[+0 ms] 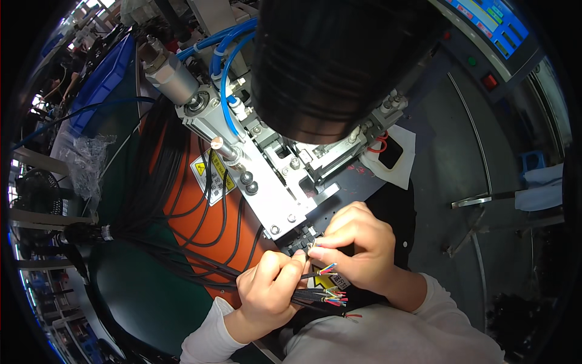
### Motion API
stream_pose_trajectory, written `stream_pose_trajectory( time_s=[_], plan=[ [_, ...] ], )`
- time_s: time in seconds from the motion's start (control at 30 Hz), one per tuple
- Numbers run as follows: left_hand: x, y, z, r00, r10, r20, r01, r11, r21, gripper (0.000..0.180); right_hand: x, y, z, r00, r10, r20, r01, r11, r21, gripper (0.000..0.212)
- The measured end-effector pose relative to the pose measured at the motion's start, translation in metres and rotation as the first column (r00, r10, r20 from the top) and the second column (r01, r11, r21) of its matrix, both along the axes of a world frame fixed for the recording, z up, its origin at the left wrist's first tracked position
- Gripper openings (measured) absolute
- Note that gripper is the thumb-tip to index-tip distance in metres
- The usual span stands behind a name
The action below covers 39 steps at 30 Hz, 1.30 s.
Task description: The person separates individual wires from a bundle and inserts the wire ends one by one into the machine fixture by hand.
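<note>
My left hand [268, 292] is closed round several black cables [310, 295], whose sheaths end in short coloured wires [337, 297] that fan out to the right below my fingers. Its thumb and forefinger pinch one cable end at the front of a metal bench machine [267, 203]. From the right, my right hand [362, 246] pinches fine wires [313, 245] at that same end, its fingertips almost meeting my left thumb. Just beyond both hands sits a small dark fixture [298, 239] on the machine. The grip partly hides the wire tips.
A black cylinder [327, 73] hangs over the machine, with blue air hoses [224, 48] beside it. A bundle of black cables [157, 176] crosses an orange surface [176, 145]. At upper right is a control screen [494, 27]; a phone [391, 153] lies on white paper.
</note>
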State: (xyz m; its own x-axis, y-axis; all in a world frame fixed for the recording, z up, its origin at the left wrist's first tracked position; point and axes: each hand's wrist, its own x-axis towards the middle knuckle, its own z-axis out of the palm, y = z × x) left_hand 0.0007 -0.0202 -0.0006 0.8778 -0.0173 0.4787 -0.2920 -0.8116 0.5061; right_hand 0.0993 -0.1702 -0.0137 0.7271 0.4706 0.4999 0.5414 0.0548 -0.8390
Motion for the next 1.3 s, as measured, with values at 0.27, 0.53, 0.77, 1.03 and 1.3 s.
stream_pose_trajectory(
  time_s=[0.27,0.53,0.77,1.03,1.3],
  plan=[
    [0.0,-0.002,-0.003,1.0,0.022,-0.011,-0.02,0.987,0.159,0.03,-0.001,-0.004,-0.003,0.982,-0.056,0.179,0.095,0.972,-0.214,0.018],
    [0.004,-0.001,-0.011,0.999,0.027,0.03,-0.033,0.973,0.227,0.027,0.008,-0.009,0.007,0.997,0.048,0.064,-0.02,0.924,-0.381,0.016],
    [0.003,-0.005,-0.014,0.996,0.01,0.084,-0.029,0.973,0.228,0.033,0.025,-0.026,-0.013,0.722,0.295,-0.626,-0.391,0.92,-0.017,0.012],
    [0.003,-0.007,-0.023,0.997,0.021,0.076,-0.049,0.92,0.389,0.032,0.024,-0.017,-0.025,0.851,0.173,-0.496,-0.285,0.945,-0.16,0.01],
    [0.003,-0.015,-0.014,0.983,0.12,-0.139,-0.045,0.891,0.451,0.037,0.016,-0.004,-0.033,0.995,0.039,0.092,0.003,0.91,-0.414,0.008]
  ],
)
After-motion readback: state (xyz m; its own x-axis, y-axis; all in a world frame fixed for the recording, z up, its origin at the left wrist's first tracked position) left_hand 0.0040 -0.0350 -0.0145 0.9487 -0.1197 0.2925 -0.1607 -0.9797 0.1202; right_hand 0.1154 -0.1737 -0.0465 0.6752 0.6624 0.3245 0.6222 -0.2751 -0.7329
